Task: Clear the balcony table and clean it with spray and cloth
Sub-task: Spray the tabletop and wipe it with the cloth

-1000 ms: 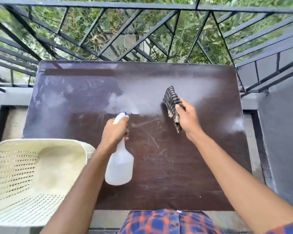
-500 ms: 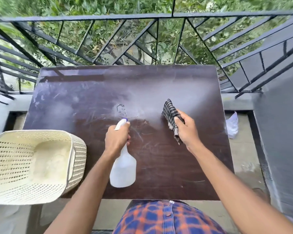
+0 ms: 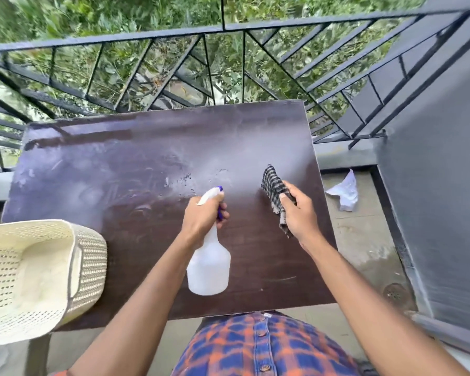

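Table [image 3: 98,185], dark brown and streaked with pale haze and scratches, stands against the black balcony railing [image 3: 228,27] and fills the middle of the view. Over the table's centre the left hand [image 3: 201,218] is wrapped around the neck of a white spray bottle [image 3: 209,270], fingers curled tight on the purple trigger, the nozzle aimed toward the table's far side; the bottle's base hangs toward the table's near edge. Small wet droplets speckle the tabletop just beyond the nozzle. Toward the table's right side the right hand [image 3: 299,215] is closed around a bunched black-and-white checked cloth [image 3: 272,183], whose ends stick out past the fingers and below the palm. A cream perforated plastic basket [image 3: 90,261] overlaps the table's near left corner. On the floor right of the table lies a crumpled white paper [image 3: 345,194].
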